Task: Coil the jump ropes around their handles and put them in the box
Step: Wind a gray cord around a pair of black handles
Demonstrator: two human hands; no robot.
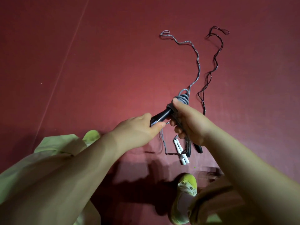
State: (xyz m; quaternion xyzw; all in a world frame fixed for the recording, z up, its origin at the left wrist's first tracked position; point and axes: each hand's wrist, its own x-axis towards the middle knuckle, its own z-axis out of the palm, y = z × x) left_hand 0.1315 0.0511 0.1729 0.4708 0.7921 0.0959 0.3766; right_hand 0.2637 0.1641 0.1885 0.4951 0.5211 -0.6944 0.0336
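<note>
My left hand (139, 127) grips the lower end of the black handles (162, 116) of a jump rope. My right hand (190, 122) curls round the upper end of the handles, where several turns of grey rope (184, 98) are coiled. The loose grey rope (197, 62) trails away across the red floor to a loop at the far end. A second, black rope (214, 65) lies beside it on the right. White handles (180, 151) and dark handles (198, 148) lie on the floor beneath my right hand. No box is in view.
Red floor mat (97, 62) spreads all around, with a pale seam line running diagonally at the left. My own yellow-green shoes (185, 197) and pale trouser legs (48, 159) fill the lower part of the view.
</note>
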